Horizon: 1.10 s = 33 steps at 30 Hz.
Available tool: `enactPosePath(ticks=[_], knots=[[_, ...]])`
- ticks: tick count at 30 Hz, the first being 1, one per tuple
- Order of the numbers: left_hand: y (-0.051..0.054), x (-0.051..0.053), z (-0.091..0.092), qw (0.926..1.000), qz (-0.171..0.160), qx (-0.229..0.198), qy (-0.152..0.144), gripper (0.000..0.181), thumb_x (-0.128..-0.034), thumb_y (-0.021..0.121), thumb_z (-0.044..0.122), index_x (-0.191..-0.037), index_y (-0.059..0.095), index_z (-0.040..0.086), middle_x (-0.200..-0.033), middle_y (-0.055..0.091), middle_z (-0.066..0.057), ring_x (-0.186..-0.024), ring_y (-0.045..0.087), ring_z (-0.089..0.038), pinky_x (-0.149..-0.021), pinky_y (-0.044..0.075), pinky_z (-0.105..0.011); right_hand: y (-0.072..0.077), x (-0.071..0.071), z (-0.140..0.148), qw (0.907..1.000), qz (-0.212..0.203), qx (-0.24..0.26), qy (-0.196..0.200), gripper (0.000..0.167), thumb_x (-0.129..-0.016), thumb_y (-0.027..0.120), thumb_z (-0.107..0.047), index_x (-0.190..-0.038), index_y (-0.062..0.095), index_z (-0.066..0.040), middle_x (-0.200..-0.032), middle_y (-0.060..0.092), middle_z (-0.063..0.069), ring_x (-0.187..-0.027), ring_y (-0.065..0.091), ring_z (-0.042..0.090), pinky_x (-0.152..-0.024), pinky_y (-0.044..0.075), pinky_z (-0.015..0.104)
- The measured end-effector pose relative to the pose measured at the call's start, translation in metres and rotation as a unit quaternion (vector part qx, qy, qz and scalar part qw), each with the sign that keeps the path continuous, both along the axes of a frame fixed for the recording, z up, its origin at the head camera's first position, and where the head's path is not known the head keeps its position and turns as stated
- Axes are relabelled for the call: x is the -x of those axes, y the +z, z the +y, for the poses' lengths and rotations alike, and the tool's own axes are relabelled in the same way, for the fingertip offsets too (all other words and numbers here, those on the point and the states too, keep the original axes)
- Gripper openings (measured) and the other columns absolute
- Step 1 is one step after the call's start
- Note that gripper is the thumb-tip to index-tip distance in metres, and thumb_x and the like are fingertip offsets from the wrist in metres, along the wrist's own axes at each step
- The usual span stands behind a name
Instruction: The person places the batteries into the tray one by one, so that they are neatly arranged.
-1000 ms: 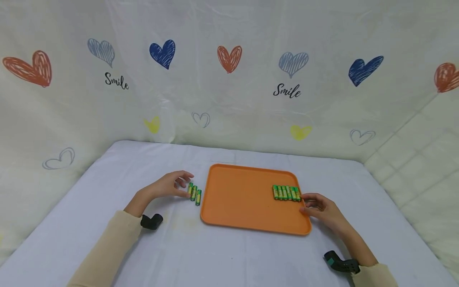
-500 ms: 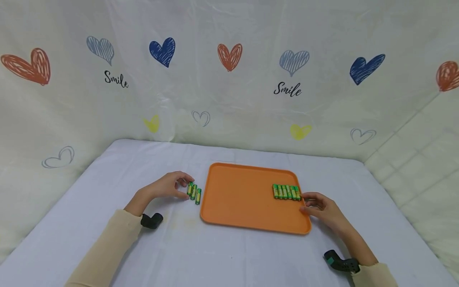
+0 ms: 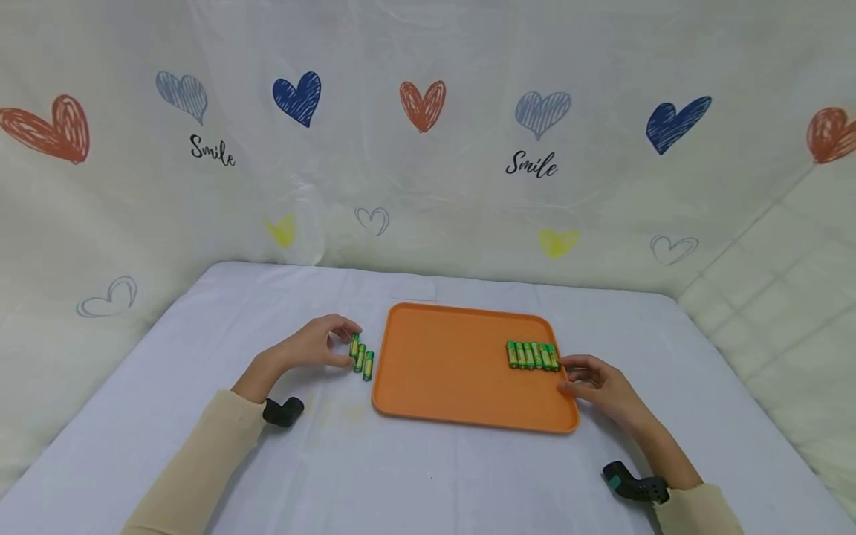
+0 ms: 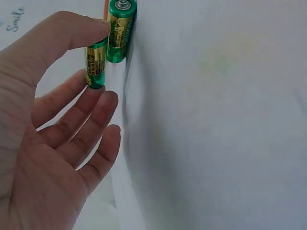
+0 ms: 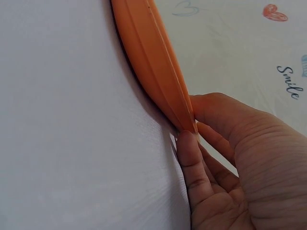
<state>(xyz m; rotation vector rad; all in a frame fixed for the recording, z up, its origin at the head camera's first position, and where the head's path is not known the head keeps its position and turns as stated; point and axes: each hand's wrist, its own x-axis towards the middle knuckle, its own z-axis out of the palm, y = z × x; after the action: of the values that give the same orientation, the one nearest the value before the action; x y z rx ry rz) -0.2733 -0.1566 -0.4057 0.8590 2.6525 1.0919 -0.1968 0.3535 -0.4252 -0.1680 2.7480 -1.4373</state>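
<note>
In the head view, my left hand (image 3: pixel 317 343) pinches a green and gold battery (image 3: pixel 354 345) end to end between thumb and fingertips. Two more batteries lie just right of it, one of them this nearer battery (image 3: pixel 368 365). The left wrist view has the thumb over one end of the pinched battery (image 4: pixel 95 64) and fingers at the other end. Beside it stands out another battery (image 4: pixel 121 31) with its metal terminal showing. My right hand (image 3: pixel 602 390) grips the right edge of the orange tray (image 3: pixel 461 416); thumb and fingers meet the rim (image 5: pixel 158 62) in the right wrist view.
Several matching batteries (image 3: pixel 531 356) lie side by side in a row at the tray's right side. A white cloth (image 3: pixel 428 483) covers the table. Behind it hangs a pale sheet (image 3: pixel 428 171) printed with hearts and words.
The leftmost battery has shifted slightly away from the person, ahead of its neighbours, and the left fingers have drawn in on it. The right hand stays at the tray's edge.
</note>
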Motion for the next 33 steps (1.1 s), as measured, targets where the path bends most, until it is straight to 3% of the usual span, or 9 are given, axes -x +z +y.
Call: enactPosePath(ticks=[7,14,25,33], knots=[[0.007,0.005,0.015,0.9998,0.013,-0.013,-0.011,0.053,-0.079,0.079,0.016,-0.125,0.059,-0.001,-0.119,0.062,-0.009,-0.106,0.059,-0.027,-0.089,0.048,-0.042,-0.001,-0.002,0.005,1.0,-0.002,-0.004,-0.006,0.052,-0.089,0.074,-0.027,-0.131,0.055,-0.003,-0.111,0.062,0.013,-0.09,0.058,0.004,-0.075,0.049,0.019],[0.014,0.01,0.033,0.9988,0.024,-0.025,-0.036,0.054,-0.0798,0.08,0.017,-0.125,0.059,-0.001,-0.12,0.061,-0.008,-0.105,0.059,-0.023,-0.089,0.05,-0.039,0.004,-0.007,0.007,1.0,0.006,-0.003,-0.007,0.051,-0.089,0.073,-0.024,-0.131,0.055,-0.001,-0.111,0.062,0.014,-0.09,0.058,0.003,-0.075,0.048,0.019],[0.018,0.012,0.059,0.9936,0.015,-0.063,-0.093,0.052,-0.0803,0.078,0.011,-0.123,0.057,-0.008,-0.109,0.06,-0.012,-0.102,0.059,-0.031,-0.088,0.051,-0.041,0.001,-0.004,0.005,0.9998,0.011,0.018,0.005,0.048,-0.088,0.074,-0.021,-0.129,0.056,0.0,-0.113,0.061,0.016,-0.091,0.059,0.004,-0.077,0.049,0.02],[0.015,0.017,0.08,0.9915,0.02,-0.056,-0.116,0.051,-0.0813,0.079,0.014,-0.124,0.057,-0.006,-0.108,0.06,-0.009,-0.102,0.059,-0.03,-0.093,0.05,-0.043,-0.001,-0.005,0.001,0.9993,0.008,0.036,0.007,0.049,-0.088,0.074,-0.019,-0.129,0.056,0.0,-0.115,0.061,0.017,-0.091,0.06,0.007,-0.077,0.049,0.02]])
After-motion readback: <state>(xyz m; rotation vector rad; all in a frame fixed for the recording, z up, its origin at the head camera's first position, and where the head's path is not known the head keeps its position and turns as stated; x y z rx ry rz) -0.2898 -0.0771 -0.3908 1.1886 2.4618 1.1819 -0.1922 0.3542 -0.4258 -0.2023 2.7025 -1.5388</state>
